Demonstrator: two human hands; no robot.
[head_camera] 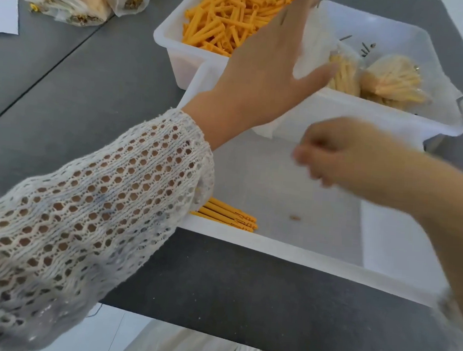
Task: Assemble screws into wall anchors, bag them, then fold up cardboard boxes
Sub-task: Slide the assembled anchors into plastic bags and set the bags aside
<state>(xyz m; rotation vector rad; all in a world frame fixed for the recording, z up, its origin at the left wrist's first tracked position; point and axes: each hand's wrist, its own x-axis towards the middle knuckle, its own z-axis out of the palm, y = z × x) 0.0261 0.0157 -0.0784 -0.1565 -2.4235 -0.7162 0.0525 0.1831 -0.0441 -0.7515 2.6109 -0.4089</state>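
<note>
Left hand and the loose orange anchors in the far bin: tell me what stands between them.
Nothing visible does. The left hand hangs open above the bin's near right corner, fingers spread, and the anchors lie uncovered in the open-topped bin just beyond it.

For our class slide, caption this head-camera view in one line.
Open left hand reaches over white plastic bins of orange plastic wall anchors; blurred right hand follows.

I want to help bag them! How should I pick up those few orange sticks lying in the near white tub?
Pinch the orange sticks across their middle, coming straight down from above. They lie flat, side by side on the floor of the near tub, close to its front wall, so a sideways reach would likely bump the wall. The sleeve hides their left ends.
</note>
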